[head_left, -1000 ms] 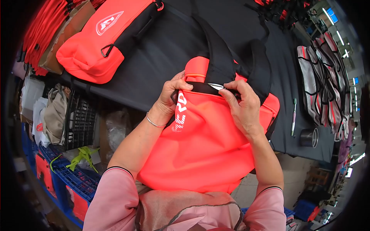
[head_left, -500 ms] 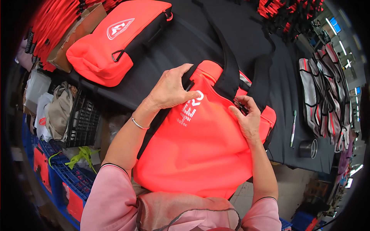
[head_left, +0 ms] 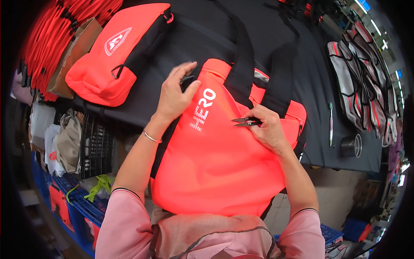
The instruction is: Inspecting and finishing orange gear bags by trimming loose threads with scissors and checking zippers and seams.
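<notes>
A bright coral-red backpack (head_left: 224, 164) lies in front of me with white printing on its front and two black shoulder straps (head_left: 242, 64) running up from it. My left hand (head_left: 176, 93) rests at the bag's upper left edge, thumb and fingers apart, with part of the black edge between them. In my right hand (head_left: 268, 127) is a pair of small black thread snips (head_left: 246, 122). Their blades point left over the bag's front, near the printing. The palm hides the rest of the snips.
A second coral-red bag (head_left: 120, 47) lies at upper left, beside a cardboard box (head_left: 73, 64) and stacked red pieces (head_left: 45, 52). At right are a toothbrush (head_left: 330, 125), a dark cup (head_left: 351, 146) and grey strips (head_left: 358, 82). A black crate (head_left: 97, 149) stands at left.
My right hand has moved left from the strap area, and the snips now show plainly over the bag's front. My left hand has slid left off the printing to the edge.
</notes>
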The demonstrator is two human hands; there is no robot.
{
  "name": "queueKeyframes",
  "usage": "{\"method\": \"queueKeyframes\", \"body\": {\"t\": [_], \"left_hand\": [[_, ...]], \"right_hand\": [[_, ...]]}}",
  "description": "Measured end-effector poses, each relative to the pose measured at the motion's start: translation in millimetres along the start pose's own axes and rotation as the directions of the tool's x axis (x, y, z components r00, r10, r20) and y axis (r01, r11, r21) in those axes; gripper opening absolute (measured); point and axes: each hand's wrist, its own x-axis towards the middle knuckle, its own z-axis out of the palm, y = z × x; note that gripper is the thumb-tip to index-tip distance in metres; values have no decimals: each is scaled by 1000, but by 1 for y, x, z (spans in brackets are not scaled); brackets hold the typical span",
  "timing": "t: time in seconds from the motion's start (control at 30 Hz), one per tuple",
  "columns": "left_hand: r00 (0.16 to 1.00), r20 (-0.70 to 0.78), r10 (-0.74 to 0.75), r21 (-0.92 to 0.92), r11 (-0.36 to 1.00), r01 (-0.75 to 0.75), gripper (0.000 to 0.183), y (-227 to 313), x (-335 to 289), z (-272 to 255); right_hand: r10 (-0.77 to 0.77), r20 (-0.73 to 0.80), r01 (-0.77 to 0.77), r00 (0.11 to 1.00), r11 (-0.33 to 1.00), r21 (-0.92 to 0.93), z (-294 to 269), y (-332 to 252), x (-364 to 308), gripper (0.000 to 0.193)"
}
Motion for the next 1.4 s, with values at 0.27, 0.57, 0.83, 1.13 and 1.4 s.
{"method": "queueKeyframes", "body": {"t": [0.27, 0.57, 0.83, 1.13, 1.4], "left_hand": [[786, 471, 399, 564, 549, -617, 63, 25, 10, 27], [848, 529, -40, 600, 725, -340, 26, 38, 44, 43], [792, 519, -322, 718, 666, -200, 24, 43, 79, 63], [772, 599, -212, 429, 899, -86, 30, 20, 58, 47], [728, 542, -420, -20, 860, 510, 30, 4, 55, 49]], "right_hand": [[-73, -12, 72, 997, 996, -58, 5, 11, -3, 18], [69, -83, -65, 994, 997, 45, 9, 25, -4, 24], [159, -134, -139, 978, 979, 147, 6, 24, -4, 18], [294, -99, -269, 951, 940, 209, 1, 22, 3, 18], [184, -261, -213, 948, 973, -88, 10, 15, 43, 23]]}}
